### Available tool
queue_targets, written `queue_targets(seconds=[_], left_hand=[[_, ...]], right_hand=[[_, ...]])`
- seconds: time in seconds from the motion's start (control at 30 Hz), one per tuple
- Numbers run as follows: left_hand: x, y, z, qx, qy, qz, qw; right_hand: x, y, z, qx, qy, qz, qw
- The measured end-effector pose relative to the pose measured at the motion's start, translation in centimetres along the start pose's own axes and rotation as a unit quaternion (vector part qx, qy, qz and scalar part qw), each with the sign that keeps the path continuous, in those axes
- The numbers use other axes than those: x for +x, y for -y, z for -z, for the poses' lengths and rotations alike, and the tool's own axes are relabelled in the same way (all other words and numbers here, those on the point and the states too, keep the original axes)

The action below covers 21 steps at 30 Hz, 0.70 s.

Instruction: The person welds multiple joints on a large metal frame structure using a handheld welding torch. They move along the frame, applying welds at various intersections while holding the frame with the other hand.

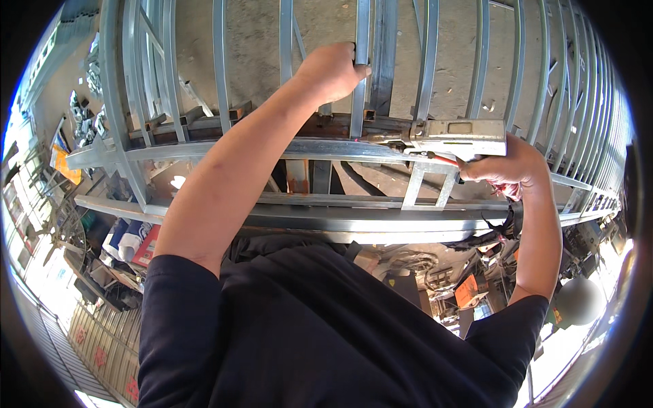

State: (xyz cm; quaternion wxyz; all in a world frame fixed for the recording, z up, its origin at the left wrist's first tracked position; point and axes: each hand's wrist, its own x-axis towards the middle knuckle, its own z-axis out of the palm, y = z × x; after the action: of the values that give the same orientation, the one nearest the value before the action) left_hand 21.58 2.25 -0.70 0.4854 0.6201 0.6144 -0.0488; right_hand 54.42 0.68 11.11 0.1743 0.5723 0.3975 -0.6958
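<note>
My left hand (333,69) reaches far forward and is closed round one of the upright galvanized bars (360,102) of a metal frame. At the right, my right hand (511,166) is wrapped under a boxy, pale metal hand tool (462,136). The tool lies sideways, its narrow nose pointing left along the crosswise rail, close to the foot of the gripped bar. Near my right thumb shows a thin red part (443,160) of the tool. My right fingers are mostly hidden beneath it.
Crosswise rails (388,221) of the frame run between my body and the concrete floor (326,20). Parallel bars (479,54) continue to both sides. A dark cable (476,241) hangs below my right hand. Clutter, including an orange box (468,292), lies at the lower right.
</note>
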Motion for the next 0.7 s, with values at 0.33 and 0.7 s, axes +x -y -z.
queue_targets(seconds=[0.33,0.7], left_hand=[[-0.7,-2.1,1.4,0.033,0.041,0.037,0.998],[-0.9,-2.2,1.8,0.059,0.046,0.01,0.997]], right_hand=[[1.6,0.0,0.6,-0.004,-0.008,-0.014,1.0],[2.3,-0.2,1.0,-0.01,0.011,-0.027,1.0]])
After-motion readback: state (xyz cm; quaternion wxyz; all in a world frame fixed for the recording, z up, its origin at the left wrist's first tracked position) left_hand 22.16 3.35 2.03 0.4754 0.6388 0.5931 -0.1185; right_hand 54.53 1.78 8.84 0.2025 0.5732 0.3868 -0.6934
